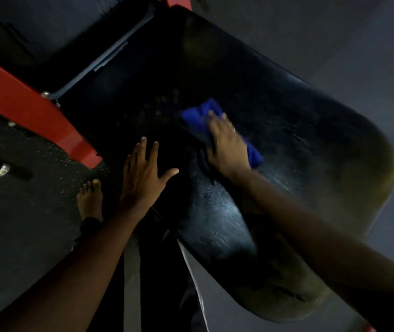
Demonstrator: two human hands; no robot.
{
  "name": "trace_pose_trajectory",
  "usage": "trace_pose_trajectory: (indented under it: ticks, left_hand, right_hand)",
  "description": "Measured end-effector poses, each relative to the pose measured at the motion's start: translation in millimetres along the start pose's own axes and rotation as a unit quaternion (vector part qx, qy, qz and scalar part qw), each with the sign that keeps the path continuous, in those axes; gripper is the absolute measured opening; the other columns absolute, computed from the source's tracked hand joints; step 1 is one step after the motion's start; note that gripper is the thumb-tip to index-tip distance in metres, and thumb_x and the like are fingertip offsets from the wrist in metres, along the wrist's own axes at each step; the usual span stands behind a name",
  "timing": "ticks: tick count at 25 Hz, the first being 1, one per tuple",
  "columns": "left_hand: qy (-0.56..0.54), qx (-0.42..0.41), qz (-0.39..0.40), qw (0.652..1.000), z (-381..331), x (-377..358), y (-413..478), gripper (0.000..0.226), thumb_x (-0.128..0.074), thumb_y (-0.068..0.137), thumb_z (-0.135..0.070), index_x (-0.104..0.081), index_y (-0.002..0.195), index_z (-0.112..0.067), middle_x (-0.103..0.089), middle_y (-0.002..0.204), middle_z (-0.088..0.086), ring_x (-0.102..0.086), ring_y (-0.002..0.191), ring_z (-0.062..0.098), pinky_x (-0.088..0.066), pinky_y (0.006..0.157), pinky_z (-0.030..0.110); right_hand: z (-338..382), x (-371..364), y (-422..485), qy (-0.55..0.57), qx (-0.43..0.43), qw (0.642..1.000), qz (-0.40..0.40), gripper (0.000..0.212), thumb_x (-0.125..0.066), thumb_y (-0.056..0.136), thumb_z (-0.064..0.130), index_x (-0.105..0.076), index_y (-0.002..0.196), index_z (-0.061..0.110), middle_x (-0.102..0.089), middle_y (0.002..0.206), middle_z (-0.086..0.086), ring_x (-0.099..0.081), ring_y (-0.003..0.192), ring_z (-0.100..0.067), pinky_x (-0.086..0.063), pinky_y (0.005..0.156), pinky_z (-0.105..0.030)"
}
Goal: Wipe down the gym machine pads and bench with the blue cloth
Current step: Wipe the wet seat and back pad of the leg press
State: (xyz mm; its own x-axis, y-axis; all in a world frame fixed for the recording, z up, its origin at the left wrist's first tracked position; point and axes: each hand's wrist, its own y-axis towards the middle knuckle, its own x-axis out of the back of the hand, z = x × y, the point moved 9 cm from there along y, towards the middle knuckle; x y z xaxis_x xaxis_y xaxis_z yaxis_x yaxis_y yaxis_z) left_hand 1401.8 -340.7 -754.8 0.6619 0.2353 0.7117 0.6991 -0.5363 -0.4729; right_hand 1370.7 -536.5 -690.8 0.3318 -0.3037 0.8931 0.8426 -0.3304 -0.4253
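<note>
1. Your right hand (227, 144): laid palm-down on the blue cloth (200, 113), fingers stretched over it and pressing it onto the black pad (299, 116). Nothing is pinched. The outline is motion-blurred, so you cannot tell how the thumb sits. There is a ring (234, 130) on one finger.

2. Blue cloth: bunched and touching the pad's top face near its middle. One end shows beyond your fingertips, the other pokes out beside your wrist.

3. Your left hand (140, 176): spread, fingers straight and apart, holding nothing. It lies over the pad's dark left part, near the right hand but not touching it or the cloth. Whether the palm rests on the surface cannot be told.

4. Black pad: large, rounded at its corners and tilted across the view. Its right edge is worn to a dull yellow-brown.

5. Lower cushion (217, 212): black, with a glossy patch. It adjoins the pad on the side nearest you, under your right forearm.

6. Red frame (23, 101): a painted metal beam running off the pad's left side, with a bolt (45, 94) on it close to the pad.

7. Grey bar (109, 53): a slim strip along the pad's upper-left edge.

8. Your bare foot (90, 200): on the floor (23, 236) left of the pad, just beside your left wrist in the view.

9. Floor: dark and speckled left of the pad, plain grey to its right.
</note>
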Motion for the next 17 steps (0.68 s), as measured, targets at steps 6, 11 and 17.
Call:
trace_pose_trajectory:
  ticks: [6, 11, 17]
  left_hand:
    - [-0.059, 0.025, 0.0, 0.998, -6.4, -7.6, -1.6, 0.077, -0.062, 0.089, -0.052, -0.036, 0.151, -0.014, -0.027, 0.16, 0.014, -0.024, 0.146, 0.035, -0.026, 0.115, 0.053]
    - [-0.044, 0.052, 0.019, 0.998, -11.6, -14.0, -5.0, 0.089, -0.056, 0.09, -0.06, -0.021, 0.157, -0.012, -0.012, 0.164, 0.016, -0.011, 0.151, 0.033, -0.013, 0.12, 0.052]
    - [-0.057, 0.09, 0.062, 0.992, -13.4, -16.3, -5.1, 0.094, -0.055, 0.089, -0.063, -0.012, 0.158, -0.016, -0.004, 0.166, 0.011, -0.004, 0.152, 0.03, -0.01, 0.121, 0.053]
  right_hand:
    - [-104.8, 58.6, -86.3, -0.053, -0.014, 0.998, 0.012, 0.079, -0.065, 0.079, 0.005, -0.037, 0.153, 0.011, -0.038, 0.157, -0.015, -0.036, 0.144, -0.038, -0.03, 0.119, -0.05]
    - [-138.2, 88.4, -35.1, -0.041, -0.162, 0.983, -0.079, 0.072, -0.056, 0.084, 0.016, -0.033, 0.152, 0.014, -0.035, 0.159, -0.012, -0.037, 0.143, -0.035, -0.037, 0.112, -0.046]
    - [-13.2, -0.1, -178.6, -0.004, 0.067, 0.996, 0.059, 0.069, -0.063, 0.087, 0.021, -0.038, 0.152, 0.02, -0.03, 0.163, -0.002, -0.027, 0.15, -0.03, -0.033, 0.116, -0.038]
